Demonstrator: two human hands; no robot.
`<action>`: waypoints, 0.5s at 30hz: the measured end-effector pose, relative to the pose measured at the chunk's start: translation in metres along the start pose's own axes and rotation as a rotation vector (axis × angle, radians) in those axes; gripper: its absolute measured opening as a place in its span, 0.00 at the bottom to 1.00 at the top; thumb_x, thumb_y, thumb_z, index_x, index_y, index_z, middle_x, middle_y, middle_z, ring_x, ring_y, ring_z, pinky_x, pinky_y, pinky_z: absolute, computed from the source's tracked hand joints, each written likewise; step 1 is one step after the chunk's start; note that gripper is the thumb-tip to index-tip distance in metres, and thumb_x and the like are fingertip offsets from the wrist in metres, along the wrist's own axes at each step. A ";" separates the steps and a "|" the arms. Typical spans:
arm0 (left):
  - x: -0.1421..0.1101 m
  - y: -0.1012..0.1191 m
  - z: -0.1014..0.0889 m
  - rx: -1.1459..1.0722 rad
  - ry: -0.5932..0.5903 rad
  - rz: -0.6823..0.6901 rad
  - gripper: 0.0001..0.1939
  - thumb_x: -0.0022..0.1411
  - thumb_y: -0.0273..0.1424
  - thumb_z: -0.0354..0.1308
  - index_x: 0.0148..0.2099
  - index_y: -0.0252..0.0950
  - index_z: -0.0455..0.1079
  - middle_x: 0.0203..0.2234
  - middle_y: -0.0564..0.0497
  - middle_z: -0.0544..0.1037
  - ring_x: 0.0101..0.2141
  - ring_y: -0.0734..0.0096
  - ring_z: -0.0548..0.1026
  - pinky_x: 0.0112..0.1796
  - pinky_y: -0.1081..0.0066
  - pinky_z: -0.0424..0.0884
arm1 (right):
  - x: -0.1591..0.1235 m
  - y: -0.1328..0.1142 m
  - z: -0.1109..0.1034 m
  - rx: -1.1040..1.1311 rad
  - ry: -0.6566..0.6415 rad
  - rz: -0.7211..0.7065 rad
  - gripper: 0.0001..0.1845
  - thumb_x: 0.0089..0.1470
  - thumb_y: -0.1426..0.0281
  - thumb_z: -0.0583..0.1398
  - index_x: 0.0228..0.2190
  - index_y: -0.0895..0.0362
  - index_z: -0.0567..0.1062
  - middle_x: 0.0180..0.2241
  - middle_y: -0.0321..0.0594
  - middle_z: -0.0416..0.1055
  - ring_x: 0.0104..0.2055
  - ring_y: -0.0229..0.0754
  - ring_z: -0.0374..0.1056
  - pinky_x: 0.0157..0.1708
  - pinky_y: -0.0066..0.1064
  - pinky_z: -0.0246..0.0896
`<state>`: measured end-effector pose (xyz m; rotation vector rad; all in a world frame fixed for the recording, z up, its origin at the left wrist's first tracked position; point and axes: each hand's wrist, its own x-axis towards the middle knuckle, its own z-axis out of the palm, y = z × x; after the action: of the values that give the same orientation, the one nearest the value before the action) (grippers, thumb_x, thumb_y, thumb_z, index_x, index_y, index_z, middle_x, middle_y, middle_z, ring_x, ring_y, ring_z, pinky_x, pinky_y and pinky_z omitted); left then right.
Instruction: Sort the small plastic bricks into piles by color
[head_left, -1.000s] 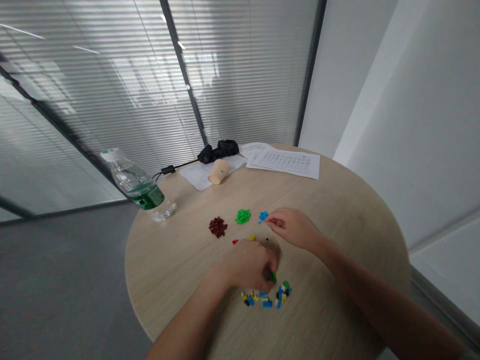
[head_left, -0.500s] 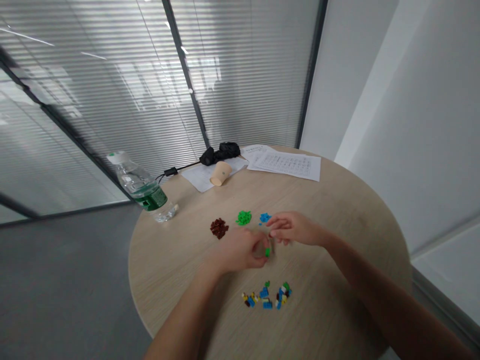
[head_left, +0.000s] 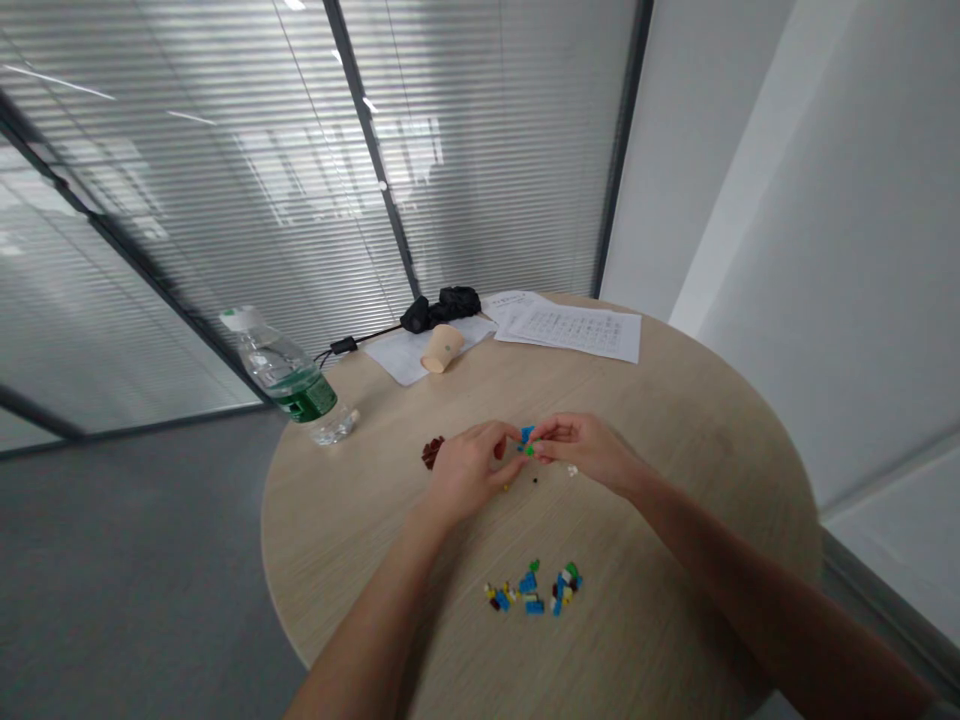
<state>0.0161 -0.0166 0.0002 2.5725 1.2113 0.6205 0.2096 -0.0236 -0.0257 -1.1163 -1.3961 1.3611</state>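
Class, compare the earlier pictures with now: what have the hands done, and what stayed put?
The left hand has moved forward and right, carrying the small green brick to the right hand; both now meet over the blue bricks. The mixed brick heap, water bottle and cup stayed put.

Small plastic building bricks: a blue brick [head_left: 527,434] and a green brick [head_left: 530,451] sat together at the fingertips of the right hand [head_left: 581,450], pinched there, with the fingers of the left hand [head_left: 476,465] just beside them. A loose mixed pile of blue, green, yellow, white and dark red bricks [head_left: 532,592] lay flat on the tabletop nearer the person, well apart from the hands. A dark brown brick heap [head_left: 431,452] lay partly hidden by the left hand, and a lone white piece [head_left: 572,470] lay just beside the right hand.
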 end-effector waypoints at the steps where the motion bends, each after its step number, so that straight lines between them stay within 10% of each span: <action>1: 0.000 -0.001 0.002 -0.022 0.016 -0.007 0.11 0.61 0.37 0.53 0.42 0.37 0.69 0.28 0.53 0.72 0.29 0.73 0.69 0.30 0.74 0.62 | 0.000 0.000 0.000 0.007 0.025 -0.019 0.13 0.40 0.66 0.67 0.29 0.58 0.74 0.26 0.35 0.73 0.29 0.36 0.70 0.36 0.33 0.66; 15: 0.007 -0.028 0.004 0.096 0.206 -0.214 0.07 0.60 0.31 0.53 0.34 0.36 0.71 0.30 0.50 0.74 0.35 0.67 0.70 0.36 0.70 0.64 | 0.003 0.002 0.001 -0.063 0.143 -0.085 0.09 0.49 0.67 0.61 0.35 0.56 0.74 0.33 0.40 0.75 0.32 0.38 0.70 0.36 0.32 0.67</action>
<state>0.0031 0.0060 -0.0124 2.4552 1.5933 0.8133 0.2078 -0.0212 -0.0276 -1.1590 -1.3746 1.1616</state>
